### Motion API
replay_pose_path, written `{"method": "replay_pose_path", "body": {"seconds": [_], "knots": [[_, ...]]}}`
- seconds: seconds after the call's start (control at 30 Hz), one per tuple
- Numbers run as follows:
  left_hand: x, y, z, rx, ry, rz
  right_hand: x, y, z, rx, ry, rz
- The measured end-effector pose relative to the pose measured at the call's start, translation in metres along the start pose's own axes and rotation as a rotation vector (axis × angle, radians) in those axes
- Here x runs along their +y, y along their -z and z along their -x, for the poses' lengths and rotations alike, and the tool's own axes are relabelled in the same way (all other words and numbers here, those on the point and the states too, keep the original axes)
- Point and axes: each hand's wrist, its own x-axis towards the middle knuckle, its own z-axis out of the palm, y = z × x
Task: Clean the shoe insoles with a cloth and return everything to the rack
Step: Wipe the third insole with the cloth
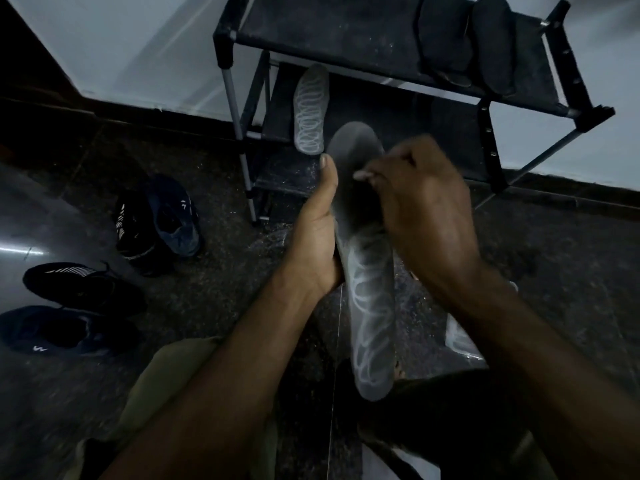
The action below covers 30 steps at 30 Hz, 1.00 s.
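A grey insole (370,306) with white loop markings is held upright in front of me, heel end toward my lap. My left hand (318,233) grips its left edge, thumb stretched up along the side. My right hand (415,199) is over the insole's upper half with fingers curled and thumb pinched in, pressing what looks like a dark cloth (362,206) against it; the cloth is mostly hidden. A matching insole (310,109) leans on the lower shelf of the black shoe rack (225,39). Two dark insoles (446,43) lie on the top shelf.
Several dark shoes sit on the floor to the left: a blue one (175,216) beside a black striped one (133,226), and another pair (83,289) nearer. A pale translucent item (460,336) lies under my right forearm. The rack stands against a white wall.
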Motion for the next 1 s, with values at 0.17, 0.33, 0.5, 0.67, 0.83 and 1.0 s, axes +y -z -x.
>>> {"method": "replay_pose_path", "body": {"seconds": [0.17, 0.33, 0.5, 0.67, 0.83, 1.0], "knots": [[0.002, -0.001, -0.004, 0.041, -0.024, -0.035, 0.012, -0.007, -0.027, 0.067, -0.021, 0.031], [0.003, 0.005, -0.005, -0.015, -0.002, 0.023, 0.001, -0.008, 0.007, 0.002, -0.023, 0.059], [-0.001, 0.005, -0.005, -0.057, 0.022, 0.000, 0.005, -0.004, 0.005, 0.031, -0.008, 0.051], [0.000, 0.001, -0.005, 0.024, -0.031, -0.089, 0.011, -0.006, -0.025, 0.082, -0.040, 0.092], [0.006, 0.005, -0.006, -0.021, -0.061, -0.001, -0.009, -0.009, 0.018, -0.009, -0.049, 0.122], [0.002, 0.010, -0.010, -0.041, -0.033, 0.000, -0.015, -0.005, 0.038, -0.071, -0.025, 0.104]]}}
